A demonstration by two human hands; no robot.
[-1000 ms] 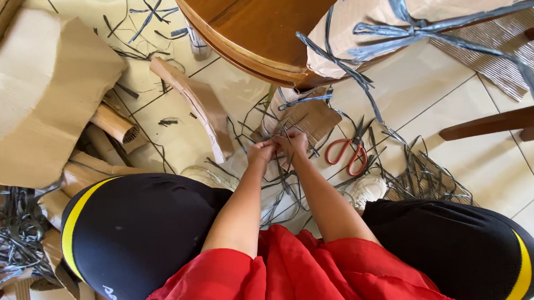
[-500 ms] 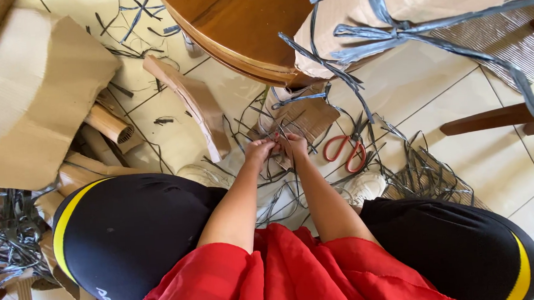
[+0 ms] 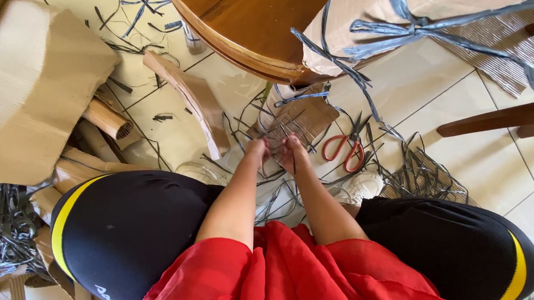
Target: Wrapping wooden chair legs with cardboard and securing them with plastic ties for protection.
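Left hand [image 3: 258, 150] and right hand [image 3: 292, 151] side by side, almost touching, both closed with fingers pinched on a bundle of thin dark grey strips [image 3: 278, 134] that fan upward and outward from between them. Bundle held low over the pale glossy floor tiles [image 3: 423, 108], between the two knees in black shorts with a yellow stripe [image 3: 125, 227], above the folds of a red cloth garment [image 3: 285, 271]. Right behind the bundle, a small ribbed brown cardboard piece [image 3: 305, 114] lying flat on the tiles. Just right of that cardboard piece, red-handled scissors [image 3: 346, 149], blades pointing away from the body, among more loose strips. Further right of the cardboard piece, a tangled heap of the same grey strips [image 3: 427, 178] on the tiles. Beyond the cardboard piece, the curved edge of a round varnished wooden table [image 3: 248, 29], and on it a brown cardboard parcel tied with flat grey straps [image 3: 430, 1]. Left of the cardboard piece, a curved strip of brown cardboard [image 3: 191, 99], standing on its edge; further left, rolled cardboard tubes [image 3: 107, 119] and a large sheet of pale corrugated cardboard [image 3: 32, 89]. At the far left edge, another knot of dark strips [image 3: 6, 227]. Far right of the cardboard piece, a brown wooden chair rail [image 3: 497, 119].
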